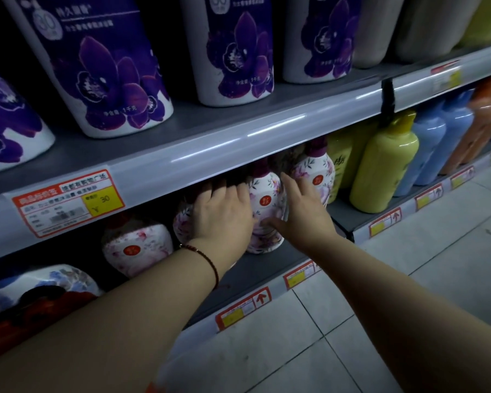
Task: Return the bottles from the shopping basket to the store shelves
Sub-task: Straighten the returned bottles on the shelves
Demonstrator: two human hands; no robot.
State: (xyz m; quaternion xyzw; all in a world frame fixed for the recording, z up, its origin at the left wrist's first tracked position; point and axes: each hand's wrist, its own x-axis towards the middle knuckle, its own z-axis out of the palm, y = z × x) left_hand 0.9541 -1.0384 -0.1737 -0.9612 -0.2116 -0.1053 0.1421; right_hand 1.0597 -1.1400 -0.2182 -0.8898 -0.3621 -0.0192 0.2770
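Observation:
A white bottle with pink flowers and a dark red cap [265,205] stands upright on the lower shelf [255,268]. My left hand [224,214] lies flat against its left side, fingers spread, and covers part of a second flowered bottle [182,222]. My right hand [301,211] presses the first bottle's right side, thumb at its base. Neither hand wraps round it. A third flowered bottle [315,177] stands behind to the right, and a fourth [136,245] sits to the left. No shopping basket is in view.
Large white bottles with purple orchids [102,69] fill the upper shelf [238,137]. Yellow [386,165], blue [437,143] and orange [485,120] bottles line the lower shelf to the right. Another printed bottle [40,285] lies at lower left. Pale floor tiles [408,279] run along the shelf.

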